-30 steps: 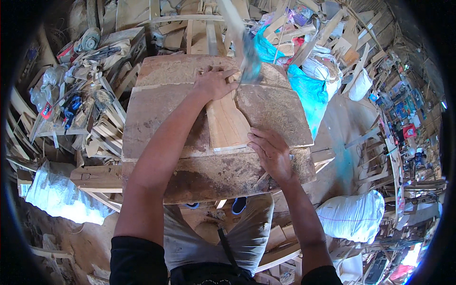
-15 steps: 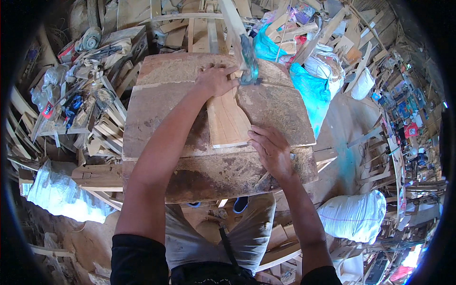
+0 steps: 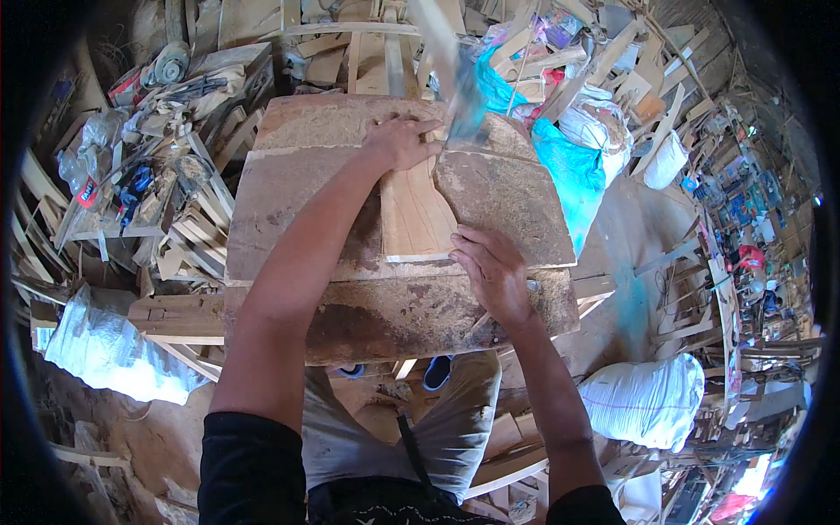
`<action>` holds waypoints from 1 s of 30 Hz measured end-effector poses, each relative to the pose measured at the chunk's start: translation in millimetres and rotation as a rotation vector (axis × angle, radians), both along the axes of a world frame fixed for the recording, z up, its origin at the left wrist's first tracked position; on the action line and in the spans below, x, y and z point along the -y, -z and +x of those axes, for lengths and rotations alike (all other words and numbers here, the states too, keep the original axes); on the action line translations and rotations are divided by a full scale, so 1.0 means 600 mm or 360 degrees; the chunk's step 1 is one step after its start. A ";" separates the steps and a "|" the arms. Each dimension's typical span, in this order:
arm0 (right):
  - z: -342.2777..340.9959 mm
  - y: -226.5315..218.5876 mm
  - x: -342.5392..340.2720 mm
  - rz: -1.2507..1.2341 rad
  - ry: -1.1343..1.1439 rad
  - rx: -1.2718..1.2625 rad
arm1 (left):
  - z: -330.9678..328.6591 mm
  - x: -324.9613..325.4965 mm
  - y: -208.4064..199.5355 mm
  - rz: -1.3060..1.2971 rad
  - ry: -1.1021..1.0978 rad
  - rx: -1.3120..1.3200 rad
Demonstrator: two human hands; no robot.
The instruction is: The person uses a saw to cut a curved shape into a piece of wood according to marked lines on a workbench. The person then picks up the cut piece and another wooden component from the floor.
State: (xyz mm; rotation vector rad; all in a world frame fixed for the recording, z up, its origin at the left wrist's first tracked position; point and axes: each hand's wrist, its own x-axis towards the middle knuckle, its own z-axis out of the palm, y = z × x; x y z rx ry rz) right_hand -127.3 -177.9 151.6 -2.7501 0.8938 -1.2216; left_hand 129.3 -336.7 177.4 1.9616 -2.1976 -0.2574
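A pale wooden board (image 3: 415, 220) with a curved right edge lies flat on the worn wooden worktable (image 3: 289, 201). My left hand (image 3: 401, 143) is closed over its far end, fingers bent and pressing down, with the forefinger side toward the right. At the near right corner, my right hand (image 3: 492, 269) grips the board's edge between thumb and fingers. Just beyond the board's far right side is a blurred wooden arm with a dark and teal metal fitting (image 3: 466, 112) at its lower end. Where that fitting meets the board cannot be made out.
Grooves and sawdust mark the worktable. Wood scraps, a plastic bottle (image 3: 85, 188) and tools crowd a stand at left. Turquoise sacking (image 3: 573, 179) hangs by the table's right side. White sacks (image 3: 643, 401) stand on the floor at right and left. Offcuts pile up behind.
The board has slid slightly away from me across the table, both hands moving with it. The arm's metal fitting is higher and more blurred.
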 end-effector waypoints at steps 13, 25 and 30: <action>0.014 0.006 0.003 -0.0039 0.0010 0.0026 | 0.005 0.009 0.000 -0.0004 0.0101 -0.0068; 0.024 0.006 0.003 -0.0040 0.0046 0.0016 | 0.009 0.021 0.001 -0.0028 0.0107 -0.0029; 0.024 0.010 0.007 -0.0048 0.0031 0.0017 | 0.008 0.019 -0.003 -0.0059 0.0128 -0.0024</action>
